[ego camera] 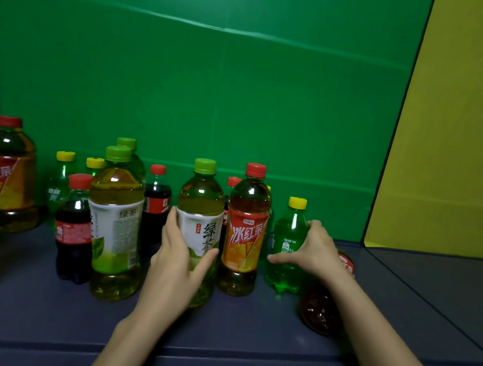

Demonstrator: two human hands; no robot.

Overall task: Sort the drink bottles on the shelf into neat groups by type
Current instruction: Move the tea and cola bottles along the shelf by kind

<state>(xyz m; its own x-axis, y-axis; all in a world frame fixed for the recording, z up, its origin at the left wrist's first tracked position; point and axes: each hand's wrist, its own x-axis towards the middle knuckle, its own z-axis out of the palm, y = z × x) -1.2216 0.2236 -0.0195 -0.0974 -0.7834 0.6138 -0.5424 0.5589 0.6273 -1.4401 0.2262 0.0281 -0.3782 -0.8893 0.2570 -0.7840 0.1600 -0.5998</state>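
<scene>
Bare left grip [179,257], bare right grip [313,252], bare forearms [382,341]

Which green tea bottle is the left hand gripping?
The middle green tea bottle, right beside the upright iced tea bottle: the left hand wraps its label. The other green teas stand untouched further left.

The shelf [241,334] is slate blue, the backdrop [187,79] bright green. The green tea bottle [199,226] has a white label and lime cap; the iced tea bottle [243,240] an orange-red label (red cap); the soda bottle [288,237] green, yellow-capped.
</scene>
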